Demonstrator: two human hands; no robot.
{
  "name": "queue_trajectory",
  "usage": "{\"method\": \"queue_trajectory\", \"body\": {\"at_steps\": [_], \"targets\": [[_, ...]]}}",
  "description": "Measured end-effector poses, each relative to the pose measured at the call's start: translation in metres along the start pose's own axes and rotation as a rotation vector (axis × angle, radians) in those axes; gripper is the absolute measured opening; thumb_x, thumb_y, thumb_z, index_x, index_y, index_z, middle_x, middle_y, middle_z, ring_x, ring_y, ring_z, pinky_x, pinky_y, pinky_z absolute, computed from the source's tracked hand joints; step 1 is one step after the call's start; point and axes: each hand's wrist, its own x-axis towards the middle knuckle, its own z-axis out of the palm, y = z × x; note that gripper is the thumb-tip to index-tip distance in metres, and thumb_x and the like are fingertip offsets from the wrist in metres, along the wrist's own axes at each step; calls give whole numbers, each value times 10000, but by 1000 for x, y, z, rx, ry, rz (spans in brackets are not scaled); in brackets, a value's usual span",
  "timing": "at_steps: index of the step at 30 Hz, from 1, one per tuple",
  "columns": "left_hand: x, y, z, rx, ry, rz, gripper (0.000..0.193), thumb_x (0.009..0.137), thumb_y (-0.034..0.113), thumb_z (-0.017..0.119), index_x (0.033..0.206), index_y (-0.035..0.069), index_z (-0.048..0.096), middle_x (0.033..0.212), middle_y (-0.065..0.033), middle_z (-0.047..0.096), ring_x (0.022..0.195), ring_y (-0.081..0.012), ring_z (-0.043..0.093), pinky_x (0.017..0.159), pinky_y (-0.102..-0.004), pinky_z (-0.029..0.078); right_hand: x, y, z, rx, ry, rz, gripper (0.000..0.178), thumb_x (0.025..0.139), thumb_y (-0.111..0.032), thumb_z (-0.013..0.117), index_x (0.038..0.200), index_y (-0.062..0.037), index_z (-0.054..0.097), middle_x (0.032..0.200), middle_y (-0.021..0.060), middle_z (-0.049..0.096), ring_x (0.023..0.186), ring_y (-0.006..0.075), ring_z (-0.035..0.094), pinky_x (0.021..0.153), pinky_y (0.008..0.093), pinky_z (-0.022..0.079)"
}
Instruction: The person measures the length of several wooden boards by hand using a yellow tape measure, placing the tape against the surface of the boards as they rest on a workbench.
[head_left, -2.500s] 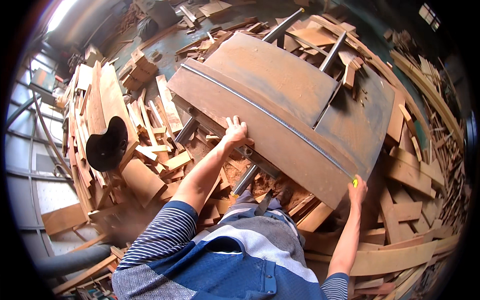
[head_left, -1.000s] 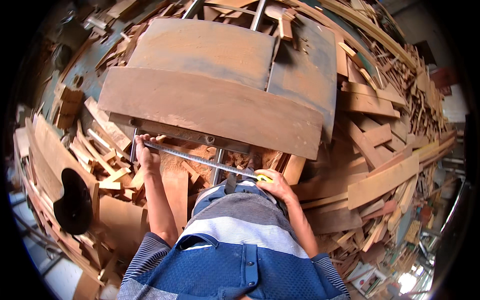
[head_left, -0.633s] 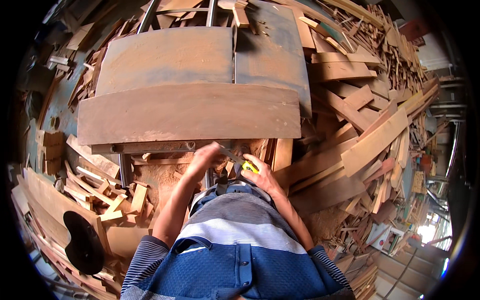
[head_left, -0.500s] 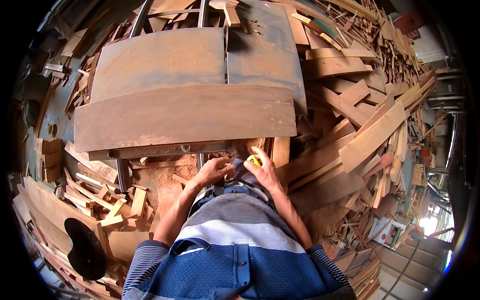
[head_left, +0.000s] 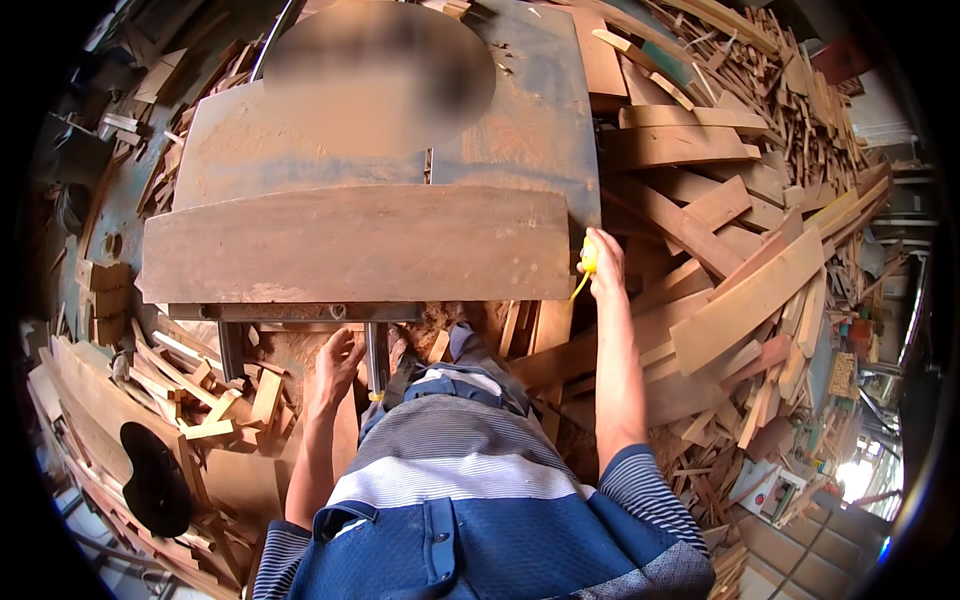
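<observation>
A yellow tape measure [head_left: 588,256] sits in my right hand [head_left: 607,262], fingers closed round it, just beyond the right end of a wide reddish-brown board [head_left: 355,245]. From its case a short stretch of yellow blade curves down past the board's corner. The board's far edge is slightly curved; it lies across the near side of a saw-like machine table [head_left: 520,150] dusted with sawdust. Lower left, my left hand [head_left: 340,365] hangs below the board's near edge, fingers loosely bent and apart, nothing visible in them. It is beside a metal leg [head_left: 377,350].
Stacked, partly curved planks [head_left: 690,215] crowd the right side. Short offcuts [head_left: 225,400] lie low on the left, by a black curved object [head_left: 155,480]. A metal rail [head_left: 300,312] runs under the board. A blurred oval hides part of the tabletop.
My right hand has moved right and away from my body with the tape measure, to the board's right end. My left hand has moved left and down. The board appears slightly lower in view.
</observation>
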Motion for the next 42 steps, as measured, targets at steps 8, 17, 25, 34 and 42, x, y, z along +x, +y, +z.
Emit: {"method": "queue_trajectory", "body": {"at_steps": [8,17,25,34,42], "targets": [[-25,41,48,-62,91,-97,533,951,174,751,1357,-91,531,1306,-175,635,1195,-255,633,986,-348,534,123,-5,5,-869,236,-376,741,773,-367,806,1373,10,591,1191,237,690,1148,345,655,992,420,502],[-47,16,56,-187,217,-184,407,949,170,727,1263,-35,567,1193,-143,649,1120,-219,635,935,-350,529,86,-3,11,-870,213,-942,391,875,-180,732,1228,-19,679,1173,218,689,1122,380,635,998,475,493],[42,-2,-17,-339,642,-39,649,918,433,743,1267,-52,491,1251,-237,574,1181,-312,562,1022,-427,454,58,31,22,-535,-162,-311,514,995,-316,651,1309,89,606,1304,162,659,1216,232,583,1051,363,432],[109,5,-68,-154,850,-373,1189,858,725,649,1577,-80,149,1648,-313,22,1511,-491,187,1232,-497,240,78,26,55,-470,-46,-54,601,988,-386,649,1352,78,532,1382,183,572,1275,273,535,1100,450,411],[102,-4,-67,-200,880,-335,1067,894,738,584,1526,-73,303,1632,-314,48,1495,-512,207,1211,-525,265,61,28,72,-544,25,-48,807,941,-431,705,1461,112,410,1519,244,457,1351,307,490,1115,446,417]]}}
